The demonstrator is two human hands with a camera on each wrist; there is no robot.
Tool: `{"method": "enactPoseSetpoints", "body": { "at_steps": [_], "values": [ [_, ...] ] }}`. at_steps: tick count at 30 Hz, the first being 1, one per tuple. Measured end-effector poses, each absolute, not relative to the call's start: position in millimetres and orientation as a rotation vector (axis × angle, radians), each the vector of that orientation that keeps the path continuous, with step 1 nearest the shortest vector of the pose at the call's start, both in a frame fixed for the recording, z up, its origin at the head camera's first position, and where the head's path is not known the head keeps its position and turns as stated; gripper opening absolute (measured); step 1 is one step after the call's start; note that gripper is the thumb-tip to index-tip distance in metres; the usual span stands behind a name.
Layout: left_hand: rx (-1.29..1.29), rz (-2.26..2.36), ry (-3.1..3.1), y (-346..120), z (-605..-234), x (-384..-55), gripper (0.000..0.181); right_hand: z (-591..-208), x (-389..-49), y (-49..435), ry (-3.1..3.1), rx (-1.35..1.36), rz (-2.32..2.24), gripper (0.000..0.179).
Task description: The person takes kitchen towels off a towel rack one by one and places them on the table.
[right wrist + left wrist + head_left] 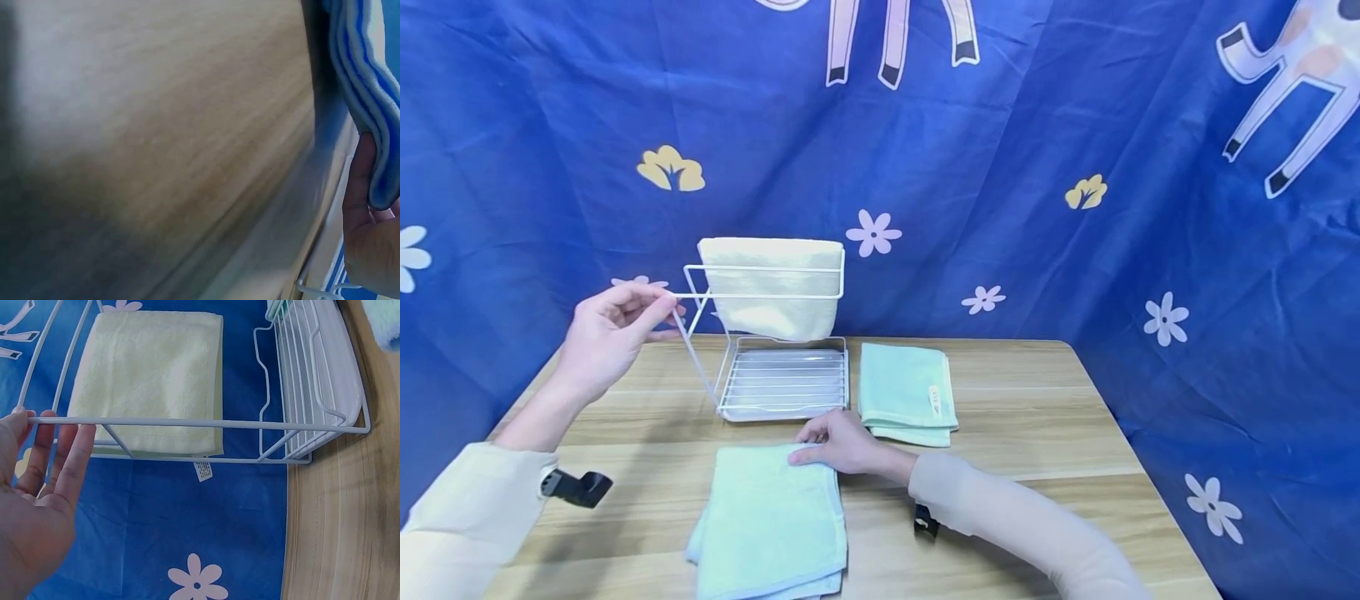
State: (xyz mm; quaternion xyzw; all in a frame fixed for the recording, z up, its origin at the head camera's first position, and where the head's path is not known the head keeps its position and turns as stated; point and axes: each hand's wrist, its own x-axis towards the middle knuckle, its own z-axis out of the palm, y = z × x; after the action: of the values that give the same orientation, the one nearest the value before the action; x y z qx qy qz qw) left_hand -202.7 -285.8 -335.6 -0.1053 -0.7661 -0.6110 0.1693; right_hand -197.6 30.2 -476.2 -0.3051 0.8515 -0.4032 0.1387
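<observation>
My left hand (613, 337) pinches the upper left corner of a white wire rack (696, 358), thumb and fingers at its top rail in the left wrist view. A folded cream towel (771, 292) hangs in the rack's upper bars; its tag shows in the left wrist view. Lower right, my right hand (842, 446) grips the far right corner of a folded pale mint towel (775, 517). In the right wrist view the towel's layered, bluish edge (362, 81) lies between thumb and fingers. A pale blue layer shows under the towel's left side.
The rack's lower shelf (786, 387) has a white tray under its wires. Right of it lies another folded mint towel (902, 387) with a small label. The wooden table (1037, 467) meets a blue patterned curtain (1000, 167) at the back and sides.
</observation>
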Motion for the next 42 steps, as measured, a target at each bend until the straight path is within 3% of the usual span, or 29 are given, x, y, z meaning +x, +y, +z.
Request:
{"method": "enactPoseSetpoints", "body": {
  "at_steps": [13,27,42],
  "values": [
    [-0.366,-1.863,-2.083,-286.4,-337.9,-203.3,0.017,-478.1,-202.6,8.3,2.419,-0.861,-1.114,0.022],
    [-0.372,-1.815,-2.109,-285.3,-338.5,-205.1,0.013,-479.9,-211.0,14.1,2.432,-1.094,-0.974,0.027],
    [-0.39,-1.847,-2.095,-285.3,-337.6,-205.2,0.014,-438.0,-206.0,39.1,2.37,-1.055,-1.214,0.023]
  ]
}}
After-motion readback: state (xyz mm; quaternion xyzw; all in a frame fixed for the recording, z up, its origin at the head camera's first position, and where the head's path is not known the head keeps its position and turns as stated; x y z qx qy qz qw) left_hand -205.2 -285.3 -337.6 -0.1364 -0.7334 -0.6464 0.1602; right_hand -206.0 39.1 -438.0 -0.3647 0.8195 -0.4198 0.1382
